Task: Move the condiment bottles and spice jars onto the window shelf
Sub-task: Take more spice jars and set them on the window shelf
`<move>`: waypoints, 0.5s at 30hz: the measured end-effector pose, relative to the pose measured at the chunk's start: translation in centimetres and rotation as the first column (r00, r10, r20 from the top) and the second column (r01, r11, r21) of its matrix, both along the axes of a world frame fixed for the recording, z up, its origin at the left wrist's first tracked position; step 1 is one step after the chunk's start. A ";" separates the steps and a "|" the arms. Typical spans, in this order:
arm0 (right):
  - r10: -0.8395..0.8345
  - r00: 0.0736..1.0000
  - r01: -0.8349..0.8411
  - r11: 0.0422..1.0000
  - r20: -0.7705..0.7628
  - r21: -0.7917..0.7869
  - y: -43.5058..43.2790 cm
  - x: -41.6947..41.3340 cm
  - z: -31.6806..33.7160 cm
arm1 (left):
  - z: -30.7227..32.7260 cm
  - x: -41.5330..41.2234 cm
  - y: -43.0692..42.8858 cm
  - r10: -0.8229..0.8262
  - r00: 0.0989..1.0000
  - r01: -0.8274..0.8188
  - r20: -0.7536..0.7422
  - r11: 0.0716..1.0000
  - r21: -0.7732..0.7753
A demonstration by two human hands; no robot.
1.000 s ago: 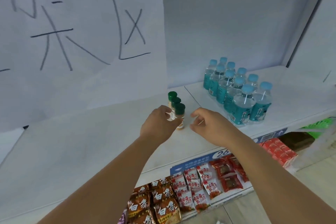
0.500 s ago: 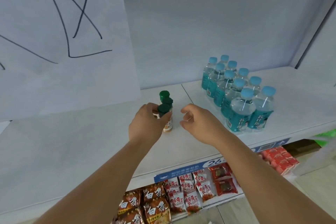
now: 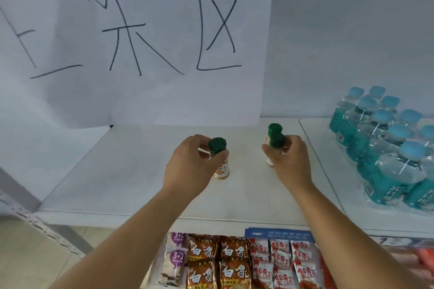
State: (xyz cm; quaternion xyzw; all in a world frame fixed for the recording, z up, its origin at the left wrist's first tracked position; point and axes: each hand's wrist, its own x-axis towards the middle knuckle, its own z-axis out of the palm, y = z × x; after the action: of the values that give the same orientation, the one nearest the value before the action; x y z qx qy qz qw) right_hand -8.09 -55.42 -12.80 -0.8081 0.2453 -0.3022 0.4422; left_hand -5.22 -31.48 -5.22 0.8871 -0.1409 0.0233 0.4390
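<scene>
Spice jar [image 3: 222, 168] now apart from the pair [image 3: 274, 129], left fingers [image 3: 199, 141] round its neck, right fingers [image 3: 294, 142] round the front jar [image 3: 277, 140].

Left forearm [image 3: 141, 241] bare right down to the frame edge, right forearm [image 3: 347, 237] bare likewise; left hand [image 3: 190, 166] bare, right hand [image 3: 291, 162] bare

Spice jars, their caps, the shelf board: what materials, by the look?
spice jars: see-through glossy body, orange contents at the base; glass or clear plastic, can't tell. caps: dark green, smooth, likely moulded plastic. shelf board: white, matte, flat with a folded front edge; probably painted metal.
</scene>
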 end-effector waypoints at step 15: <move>0.265 0.962 -0.260 0.963 0.072 -0.070 10.2 -2.9 3.1 | 0.1 -1.7 10.0 0.092 0.996 -0.091 0.020 0.993 -0.077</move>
State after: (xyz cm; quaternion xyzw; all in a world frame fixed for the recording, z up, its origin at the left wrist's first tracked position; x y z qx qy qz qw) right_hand -10.98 -45.17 -9.66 -0.8335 0.1091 -0.2803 0.4634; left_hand -6.88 -21.50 -5.09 0.8750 -0.1042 0.0590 0.4690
